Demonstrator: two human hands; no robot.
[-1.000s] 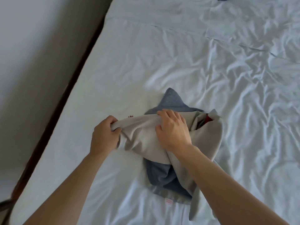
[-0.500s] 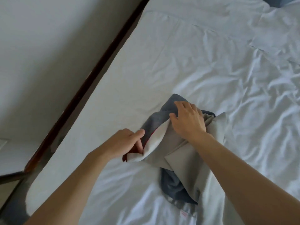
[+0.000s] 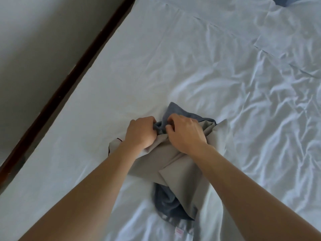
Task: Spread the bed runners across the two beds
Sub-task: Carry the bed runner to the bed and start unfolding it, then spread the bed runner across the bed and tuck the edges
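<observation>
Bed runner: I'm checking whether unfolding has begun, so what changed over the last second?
The left hand dropped the grey edge it had pulled leftward and moved in beside the right hand; both now pinch the blue fold at the bundle's top. The bed runner stays bunched on the white sheet.

1. No text, brand, number or sign is legible in the head view.
2. A small pink tag [image 3: 179, 232] is sewn at the near edge of the bed runner [image 3: 175, 164]; its print is too blurred to read.
</observation>
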